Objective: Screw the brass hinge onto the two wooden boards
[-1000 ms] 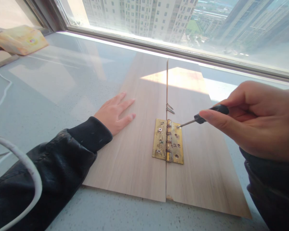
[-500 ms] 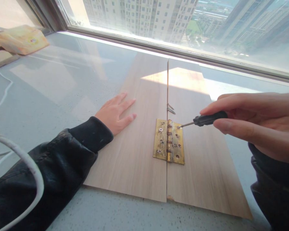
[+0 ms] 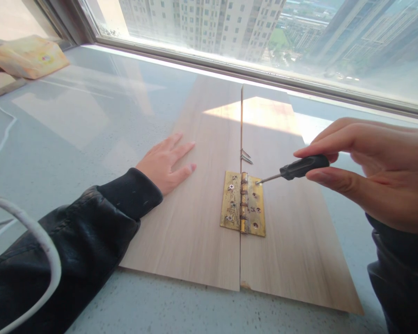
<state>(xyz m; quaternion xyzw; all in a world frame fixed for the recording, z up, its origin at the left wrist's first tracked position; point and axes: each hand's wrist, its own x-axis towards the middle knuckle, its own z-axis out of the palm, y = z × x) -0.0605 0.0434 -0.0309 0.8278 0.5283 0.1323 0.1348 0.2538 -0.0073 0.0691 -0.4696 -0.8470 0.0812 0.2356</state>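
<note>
Two pale wooden boards, a left one [image 3: 191,232] and a right one [image 3: 292,241], lie side by side with a brass hinge [image 3: 229,202] across their seam. Screw heads show in the hinge's left leaf; holes show in its right leaf. My left hand [image 3: 169,163] lies flat on the left board, fingers spread. Between thumb and fingers, my right hand [image 3: 362,169] grips the black handle of a small screwdriver [image 3: 304,167], whose tip meets the top of the hinge's right leaf. Several loose screws [image 3: 246,157] lie by the seam above the hinge.
Beneath the boards is a pale speckled countertop [image 3: 153,308]. A window frame [image 3: 202,62] runs along the back. At the far left sits a yellowish packet [image 3: 38,58]. A white cable [image 3: 52,250] loops in front of my left sleeve.
My right hand's fingers have shifted on the screwdriver handle, and the hand has moved slightly up and right. My left hand still lies on the board.
</note>
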